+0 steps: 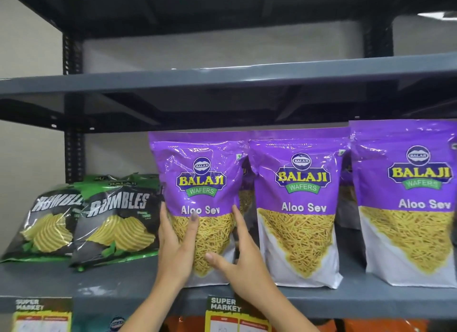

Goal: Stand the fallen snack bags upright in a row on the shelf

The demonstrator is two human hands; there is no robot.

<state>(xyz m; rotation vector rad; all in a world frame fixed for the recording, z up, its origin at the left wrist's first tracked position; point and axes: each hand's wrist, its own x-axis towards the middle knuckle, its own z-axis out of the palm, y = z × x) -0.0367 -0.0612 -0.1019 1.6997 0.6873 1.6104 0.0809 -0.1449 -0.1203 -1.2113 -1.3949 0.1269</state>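
Observation:
Three purple Balaji Aloo Sev bags stand upright in a row on the grey shelf [99, 279]. The left bag [200, 183] is held between both hands near its lower half. My left hand [176, 247] grips its left edge, thumb across the front. My right hand [241, 255] wraps its right edge, thumb on the lower front. The middle bag [300, 208] and the right bag [408, 203] stand free, with more purple bags behind them. Left of my hands, two black-and-green Rumbles chip bags [118, 223] [47, 223] lean back on the shelf.
A grey shelf board [222, 82] runs overhead, close above the bag tops. A black slotted upright [73, 153] stands at the back left. Supermarket price tags [235, 314] [42, 314] hang on the shelf's front edge. Orange packets [371, 325] show on the shelf below.

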